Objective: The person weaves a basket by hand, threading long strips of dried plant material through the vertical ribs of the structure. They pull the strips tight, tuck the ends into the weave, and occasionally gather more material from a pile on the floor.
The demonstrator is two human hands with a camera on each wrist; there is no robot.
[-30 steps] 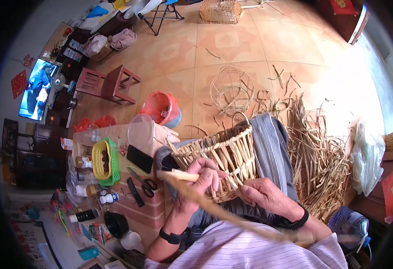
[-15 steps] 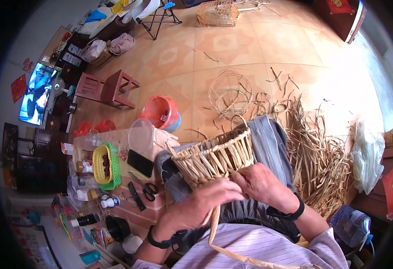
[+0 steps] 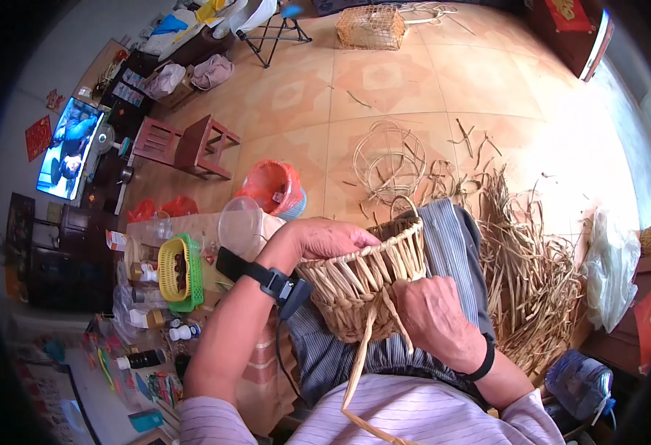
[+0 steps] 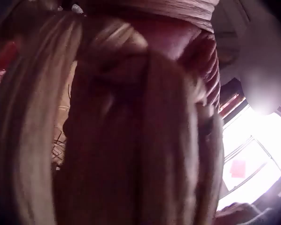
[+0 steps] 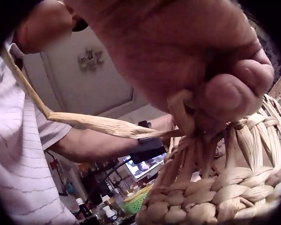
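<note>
A woven basket (image 3: pixel 340 291) rests tilted on the person's lap. The left hand (image 3: pixel 327 239) reaches over the rim into it, its fingertips partly hidden inside. Pale woven strips (image 4: pixel 171 140) fill the dark, blurred left wrist view. At the basket's outer side the right hand (image 3: pixel 431 315) has curled fingers and pinches a folded strand end (image 5: pixel 180 108) against the weave. A long strand (image 3: pixel 360 360) hangs from the basket's side over the shirt, and a shorter end (image 3: pixel 398 322) hangs beside the right hand.
Dry strands (image 3: pixel 529 274) lie heaped on the floor at right, near a water jug (image 3: pixel 579 382). At left a cloth-covered table holds a yellow basket (image 3: pixel 173 271) and bottles. Beyond it stand a red-lined bin (image 3: pixel 273 185) and a stool (image 3: pixel 203 147).
The left hand has moved from the basket's outer front up over the rim and inside. The right hand stays at the outer side, slightly lower. The long strand now hangs from the basket.
</note>
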